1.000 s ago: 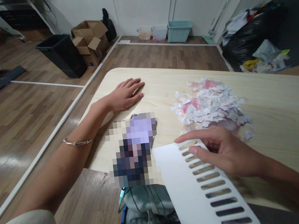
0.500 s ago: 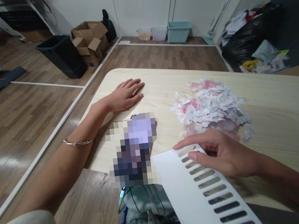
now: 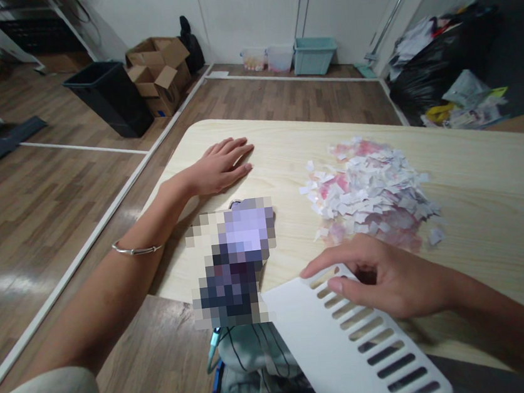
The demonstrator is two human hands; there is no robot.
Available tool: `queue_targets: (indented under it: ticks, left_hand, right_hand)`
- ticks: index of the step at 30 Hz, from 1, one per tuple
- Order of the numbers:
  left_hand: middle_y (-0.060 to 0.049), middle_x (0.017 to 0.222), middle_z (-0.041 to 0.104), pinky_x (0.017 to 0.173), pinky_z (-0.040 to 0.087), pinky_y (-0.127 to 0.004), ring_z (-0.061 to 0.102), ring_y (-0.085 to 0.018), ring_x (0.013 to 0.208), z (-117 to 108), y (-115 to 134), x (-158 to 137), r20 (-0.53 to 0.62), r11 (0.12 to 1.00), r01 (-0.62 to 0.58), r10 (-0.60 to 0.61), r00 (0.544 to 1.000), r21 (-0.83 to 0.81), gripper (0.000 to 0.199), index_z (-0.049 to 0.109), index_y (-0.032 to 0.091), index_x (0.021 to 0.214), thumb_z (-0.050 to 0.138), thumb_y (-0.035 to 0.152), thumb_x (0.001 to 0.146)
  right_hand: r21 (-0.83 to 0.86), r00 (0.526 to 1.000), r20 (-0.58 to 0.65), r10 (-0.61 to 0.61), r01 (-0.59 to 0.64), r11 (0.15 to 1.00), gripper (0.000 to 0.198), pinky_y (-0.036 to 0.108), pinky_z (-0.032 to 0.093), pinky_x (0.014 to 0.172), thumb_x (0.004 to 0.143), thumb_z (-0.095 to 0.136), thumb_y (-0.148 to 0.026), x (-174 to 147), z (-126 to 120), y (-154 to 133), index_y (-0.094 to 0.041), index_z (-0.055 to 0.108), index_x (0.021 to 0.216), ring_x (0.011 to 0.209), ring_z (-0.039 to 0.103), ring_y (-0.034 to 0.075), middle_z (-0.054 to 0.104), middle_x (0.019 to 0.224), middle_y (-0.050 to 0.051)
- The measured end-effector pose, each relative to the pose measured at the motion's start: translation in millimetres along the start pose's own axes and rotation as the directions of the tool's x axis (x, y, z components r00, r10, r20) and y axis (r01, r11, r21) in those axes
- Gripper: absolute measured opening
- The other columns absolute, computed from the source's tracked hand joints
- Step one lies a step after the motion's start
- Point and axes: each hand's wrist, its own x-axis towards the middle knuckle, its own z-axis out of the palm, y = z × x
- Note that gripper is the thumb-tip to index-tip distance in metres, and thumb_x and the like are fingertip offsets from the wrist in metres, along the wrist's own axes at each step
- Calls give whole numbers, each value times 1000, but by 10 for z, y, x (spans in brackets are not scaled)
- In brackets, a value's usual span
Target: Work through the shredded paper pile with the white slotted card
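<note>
My left hand (image 3: 221, 166) lies flat on the pale wooden table (image 3: 493, 195), fingers spread, holding nothing. Between thumb and fingers, my right hand (image 3: 384, 274) grips the corner of a white plastic panel with a row of slots (image 3: 311, 336). The panel tilts over the near table edge, its lower end cut off by the frame. Beyond my right hand lies a heap of torn white paper scraps (image 3: 374, 187), mixed with pinkish, see-through pieces. A phone-like object (image 3: 247, 230), blurred by pixels, rests between my two hands.
A black bin (image 3: 109, 100) and open cardboard boxes (image 3: 157, 69) stand on the floor at the far left. Clear tubs and a teal tub (image 3: 315, 56) line the wall. Black bags (image 3: 440, 62) are piled at right. A teal cable (image 3: 212, 350) hangs at the near edge.
My right hand has drawn the slotted white panel slightly toward me and a little left. My left hand and the paper heap have stayed in place.
</note>
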Motion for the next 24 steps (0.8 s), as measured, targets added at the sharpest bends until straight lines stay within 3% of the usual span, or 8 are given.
queue_targets:
  ticks: [3,11,14,17,19,24]
  left_hand:
    - [-25,213,43,166,24,-69,38,-48,200,-8,8,-6,-4,1000,2,-2,1000,-5,83,50,18,203,43,64,134]
    - [-29,214,40,166,23,-69,35,-49,201,-33,56,-6,9,1000,10,-10,1000,-7,89,48,10,203,40,63,133]
    - [-28,214,42,165,25,-72,37,-50,200,-19,30,-6,-5,1000,-1,1,1000,-15,87,49,14,203,41,64,133]
    - [-26,214,42,165,25,-72,36,-50,201,-10,9,-9,-6,1000,-1,1,1000,-23,85,50,16,203,43,65,133]
    - [-26,214,41,165,24,-72,34,-49,201,-9,8,-12,-3,1000,3,-4,1000,-25,85,49,16,203,42,65,133]
    - [-26,214,41,165,25,-72,35,-49,201,-10,19,-14,-2,1000,9,-10,1000,-21,85,48,17,203,43,64,133]
  right_hand:
    - [-9,999,26,-25,25,1000,39,26,45,61,121,81,-40,2,1,8,-19,99,149,68,61,15,89,96,8]
    - [38,1000,27,15,-16,999,37,25,46,63,119,86,-43,29,-9,-34,-18,99,142,71,62,15,85,92,6]
    - [213,993,80,92,-107,971,42,24,43,60,119,88,-52,21,-34,-42,-17,97,140,66,57,13,76,83,2]
    - [506,981,141,132,-186,842,54,22,37,53,116,93,-64,-6,-82,34,-16,91,141,55,48,10,63,70,-6]
    - [617,984,111,139,-178,767,55,21,36,51,110,101,-65,-23,-120,96,-17,90,135,50,45,9,60,65,-8]
    - [599,979,18,202,-173,782,50,21,34,48,103,106,-63,-26,-149,104,-18,88,116,49,45,9,59,62,-8]
